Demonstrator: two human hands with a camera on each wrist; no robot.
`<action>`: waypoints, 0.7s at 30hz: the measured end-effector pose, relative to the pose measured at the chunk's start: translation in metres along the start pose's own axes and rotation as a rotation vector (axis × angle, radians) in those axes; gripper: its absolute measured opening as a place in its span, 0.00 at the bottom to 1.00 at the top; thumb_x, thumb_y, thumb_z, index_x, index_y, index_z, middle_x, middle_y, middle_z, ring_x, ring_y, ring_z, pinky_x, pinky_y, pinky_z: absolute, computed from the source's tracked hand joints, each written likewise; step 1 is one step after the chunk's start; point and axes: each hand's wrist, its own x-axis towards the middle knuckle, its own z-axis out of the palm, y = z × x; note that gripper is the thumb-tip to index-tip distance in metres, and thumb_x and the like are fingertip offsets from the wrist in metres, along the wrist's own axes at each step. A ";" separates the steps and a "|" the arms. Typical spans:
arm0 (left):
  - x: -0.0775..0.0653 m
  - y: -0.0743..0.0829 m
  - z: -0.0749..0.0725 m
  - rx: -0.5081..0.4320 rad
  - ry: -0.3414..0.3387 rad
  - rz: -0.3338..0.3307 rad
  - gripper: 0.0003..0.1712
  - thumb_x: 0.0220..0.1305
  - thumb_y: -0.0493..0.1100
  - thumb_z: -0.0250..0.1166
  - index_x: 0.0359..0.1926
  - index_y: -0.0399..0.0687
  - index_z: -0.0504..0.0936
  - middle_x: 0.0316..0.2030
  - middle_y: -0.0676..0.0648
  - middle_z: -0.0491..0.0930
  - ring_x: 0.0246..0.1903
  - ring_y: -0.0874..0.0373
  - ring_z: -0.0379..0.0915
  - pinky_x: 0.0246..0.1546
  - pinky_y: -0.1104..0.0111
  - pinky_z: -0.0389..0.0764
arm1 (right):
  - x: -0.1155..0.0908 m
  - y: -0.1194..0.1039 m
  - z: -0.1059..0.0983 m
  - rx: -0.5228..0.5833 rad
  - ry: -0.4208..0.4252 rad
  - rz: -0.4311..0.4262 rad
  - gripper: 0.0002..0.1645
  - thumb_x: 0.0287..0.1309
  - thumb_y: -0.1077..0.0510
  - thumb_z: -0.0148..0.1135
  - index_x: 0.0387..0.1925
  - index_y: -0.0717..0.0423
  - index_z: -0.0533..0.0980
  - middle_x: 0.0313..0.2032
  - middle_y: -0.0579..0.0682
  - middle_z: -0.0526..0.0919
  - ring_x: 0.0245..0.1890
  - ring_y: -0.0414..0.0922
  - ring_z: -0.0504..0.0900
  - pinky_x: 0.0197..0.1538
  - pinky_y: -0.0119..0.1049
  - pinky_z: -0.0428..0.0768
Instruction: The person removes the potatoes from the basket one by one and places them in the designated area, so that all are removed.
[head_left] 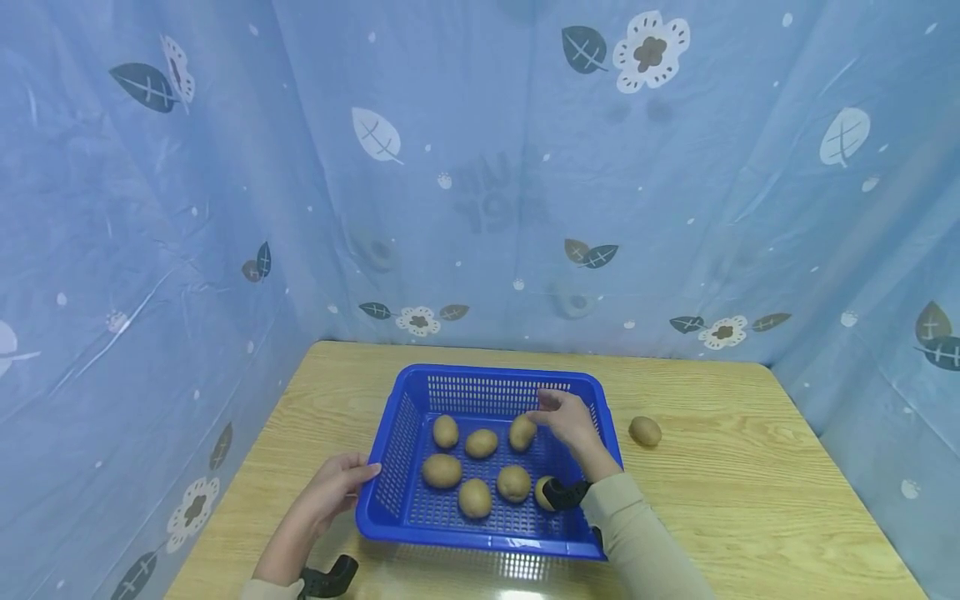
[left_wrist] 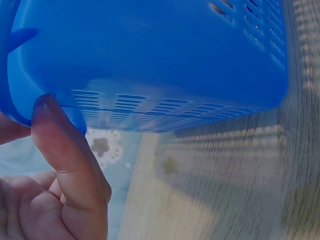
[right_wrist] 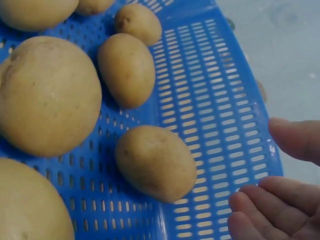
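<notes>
A blue plastic basket (head_left: 495, 542) with slotted walls stands on the table, holding several potatoes (head_left: 442, 472) spread over its floor. My left hand (head_left: 335, 490) grips the basket's left rim, its thumb on top; in the left wrist view fingers (left_wrist: 70, 150) curl under that rim. Over the basket's right half hovers my right hand (head_left: 568, 419), thumb and fingers apart and holding nothing. Nearest to it in the head view is a potato (head_left: 521, 434) toward the back. The right wrist view shows a gap between the hand (right_wrist: 280, 200) and the closest potato (right_wrist: 156, 163).
One loose potato (head_left: 645, 431) lies on the wooden table (head_left: 750, 483), to the right of the basket. My right wrist partly covers another potato (head_left: 543, 495) near the basket's front right. A blue patterned curtain (head_left: 480, 208) hangs behind the table and along its sides.
</notes>
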 end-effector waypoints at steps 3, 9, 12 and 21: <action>0.000 0.000 0.000 -0.001 -0.003 -0.002 0.23 0.68 0.45 0.54 0.49 0.25 0.70 0.34 0.45 0.84 0.32 0.57 0.81 0.34 0.68 0.80 | 0.000 0.001 0.002 -0.027 -0.014 0.008 0.36 0.53 0.57 0.67 0.62 0.63 0.67 0.61 0.62 0.72 0.62 0.58 0.70 0.62 0.53 0.68; 0.001 0.000 -0.002 0.024 0.004 0.010 0.25 0.68 0.46 0.54 0.50 0.24 0.70 0.35 0.43 0.83 0.33 0.56 0.79 0.35 0.67 0.78 | 0.000 0.003 0.003 -0.038 -0.043 0.028 0.36 0.54 0.57 0.66 0.63 0.63 0.66 0.62 0.62 0.71 0.63 0.58 0.68 0.63 0.53 0.66; 0.002 0.001 -0.002 0.032 0.017 0.017 0.25 0.68 0.46 0.54 0.50 0.24 0.70 0.36 0.42 0.83 0.34 0.55 0.80 0.36 0.66 0.78 | 0.001 0.004 0.003 -0.035 -0.059 0.041 0.36 0.55 0.57 0.66 0.64 0.62 0.66 0.63 0.62 0.70 0.64 0.59 0.67 0.64 0.53 0.66; 0.003 0.001 -0.001 0.013 0.021 -0.005 0.23 0.69 0.45 0.53 0.50 0.25 0.71 0.37 0.40 0.83 0.35 0.54 0.80 0.37 0.66 0.79 | 0.005 0.006 0.003 -0.057 -0.079 0.044 0.32 0.53 0.63 0.66 0.61 0.62 0.69 0.62 0.62 0.70 0.64 0.59 0.66 0.64 0.54 0.64</action>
